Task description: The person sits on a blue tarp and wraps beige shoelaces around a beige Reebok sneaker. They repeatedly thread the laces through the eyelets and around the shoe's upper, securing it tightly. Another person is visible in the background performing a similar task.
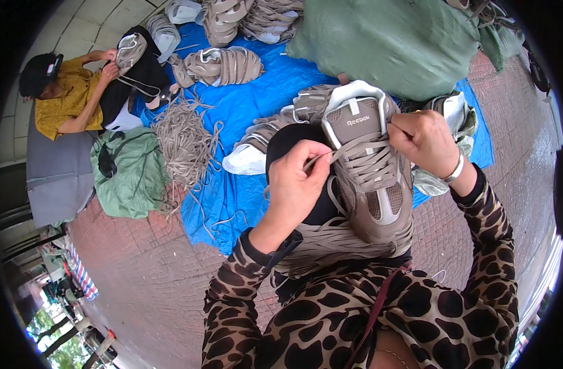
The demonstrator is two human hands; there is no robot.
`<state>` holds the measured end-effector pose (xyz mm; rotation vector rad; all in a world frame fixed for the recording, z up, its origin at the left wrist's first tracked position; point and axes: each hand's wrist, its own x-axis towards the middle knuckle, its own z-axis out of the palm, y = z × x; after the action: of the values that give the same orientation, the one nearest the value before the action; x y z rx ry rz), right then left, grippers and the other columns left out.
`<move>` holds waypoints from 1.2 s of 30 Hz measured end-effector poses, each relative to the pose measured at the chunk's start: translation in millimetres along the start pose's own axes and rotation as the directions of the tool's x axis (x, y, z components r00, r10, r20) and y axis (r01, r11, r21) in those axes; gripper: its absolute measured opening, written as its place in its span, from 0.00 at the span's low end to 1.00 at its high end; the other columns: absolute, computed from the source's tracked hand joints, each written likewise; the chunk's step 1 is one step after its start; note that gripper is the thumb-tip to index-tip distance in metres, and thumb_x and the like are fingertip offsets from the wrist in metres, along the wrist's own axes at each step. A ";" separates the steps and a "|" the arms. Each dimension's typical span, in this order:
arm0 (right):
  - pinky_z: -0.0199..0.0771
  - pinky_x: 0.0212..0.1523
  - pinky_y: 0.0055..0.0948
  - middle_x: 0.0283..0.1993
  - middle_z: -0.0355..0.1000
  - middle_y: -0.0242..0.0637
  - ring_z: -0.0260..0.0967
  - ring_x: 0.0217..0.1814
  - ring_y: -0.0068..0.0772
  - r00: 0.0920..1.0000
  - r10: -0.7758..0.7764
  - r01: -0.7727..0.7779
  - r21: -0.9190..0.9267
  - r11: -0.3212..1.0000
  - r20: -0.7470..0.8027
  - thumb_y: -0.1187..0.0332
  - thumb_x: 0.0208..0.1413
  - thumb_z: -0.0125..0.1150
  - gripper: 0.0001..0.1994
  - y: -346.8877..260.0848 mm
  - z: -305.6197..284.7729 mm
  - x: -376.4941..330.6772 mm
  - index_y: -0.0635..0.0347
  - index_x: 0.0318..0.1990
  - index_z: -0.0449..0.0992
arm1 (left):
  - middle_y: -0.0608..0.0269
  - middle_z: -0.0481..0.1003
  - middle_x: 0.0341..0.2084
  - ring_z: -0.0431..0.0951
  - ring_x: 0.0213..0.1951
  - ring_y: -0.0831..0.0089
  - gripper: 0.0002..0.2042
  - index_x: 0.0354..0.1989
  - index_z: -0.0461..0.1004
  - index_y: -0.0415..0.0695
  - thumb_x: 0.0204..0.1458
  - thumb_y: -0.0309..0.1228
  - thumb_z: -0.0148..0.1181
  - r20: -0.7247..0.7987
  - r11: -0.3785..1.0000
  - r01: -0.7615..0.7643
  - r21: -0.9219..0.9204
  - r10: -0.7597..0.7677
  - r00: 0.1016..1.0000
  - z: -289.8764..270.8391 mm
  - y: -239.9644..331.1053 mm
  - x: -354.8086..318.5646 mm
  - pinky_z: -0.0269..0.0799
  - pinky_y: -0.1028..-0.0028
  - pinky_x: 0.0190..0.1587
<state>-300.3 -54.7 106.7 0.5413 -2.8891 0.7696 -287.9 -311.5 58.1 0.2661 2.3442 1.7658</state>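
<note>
A brown-and-beige sneaker (383, 212) with a white-lined collar lies in front of me, toe toward my body. Its flat taupe shoelace (364, 161) crosses the tongue in several rows. My left hand (297, 181) pinches a length of that lace between thumb and fingertips, left of the tongue. My right hand (426, 141) is closed against the sneaker's upper right edge, by the top eyelets; what its fingertips hold is hidden. Under the toe, a bundle of loose taupe laces (349, 246) spreads across my lap.
A blue tarp (214, 212) covers part of the brick pavement. On it lie a tangled lace pile (186, 138), a lace-wrapped stack of shoes (223, 66) and a big green sack (386, 46). At the left, another person (72, 98) handles a similar shoe, near a green bag (127, 175).
</note>
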 end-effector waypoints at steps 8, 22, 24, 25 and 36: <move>0.66 0.24 0.43 0.17 0.64 0.49 0.67 0.21 0.54 1.000 0.017 -0.017 0.037 0.999 0.007 0.70 0.50 0.58 0.10 1.3 -1.1 -4.8 0.63 0.20 0.68 | 0.57 0.80 0.28 0.81 0.28 0.75 0.03 0.36 0.76 0.39 0.53 0.21 0.62 -0.122 0.927 -0.215 0.307 0.262 0.957 8.5 10.6 -0.4 0.74 0.75 0.31; 0.68 0.50 0.43 0.47 0.70 0.42 0.68 0.49 0.48 0.934 -0.350 0.341 0.114 0.933 0.075 0.69 0.47 0.69 0.17 15.4 -41.2 22.7 0.60 0.43 0.70 | 0.64 0.74 0.41 0.74 0.49 0.61 0.16 0.39 0.75 0.46 0.39 0.26 0.70 0.303 0.539 -0.622 0.567 0.566 0.767 -20.5 39.2 34.0 0.62 0.57 0.59; 0.66 0.53 0.44 0.45 0.68 0.41 0.67 0.51 0.47 0.867 -0.481 0.434 0.273 0.858 0.133 0.73 0.45 0.69 0.18 23.2 -44.8 38.8 0.59 0.44 0.72 | 0.67 0.75 0.40 0.75 0.48 0.63 0.16 0.39 0.75 0.47 0.39 0.26 0.70 0.463 0.492 -0.697 0.521 0.523 0.716 -36.6 35.6 48.4 0.60 0.56 0.61; 0.66 0.53 0.44 0.44 0.69 0.40 0.67 0.51 0.47 0.860 -0.465 0.402 0.281 0.872 0.211 0.73 0.45 0.70 0.17 25.7 -47.9 43.0 0.59 0.43 0.72 | 0.68 0.75 0.39 0.75 0.47 0.65 0.16 0.39 0.75 0.48 0.40 0.26 0.70 0.541 0.467 -0.738 0.488 0.502 0.675 -42.2 33.2 57.4 0.59 0.55 0.62; 0.60 0.53 0.44 0.38 0.72 0.36 0.64 0.51 0.41 0.810 -0.161 0.177 0.026 0.984 0.564 0.61 0.45 0.64 0.09 9.1 -35.5 53.9 0.57 0.26 0.80 | 0.68 0.74 0.25 0.72 0.28 0.76 0.02 0.27 0.80 0.44 0.45 0.27 0.67 0.595 0.866 -0.340 0.367 0.063 0.802 -26.6 33.3 79.3 0.66 0.74 0.37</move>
<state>-353.6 -46.5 143.4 1.1903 -3.2942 0.6199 -370.5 -306.5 93.6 1.0092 2.2738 0.9510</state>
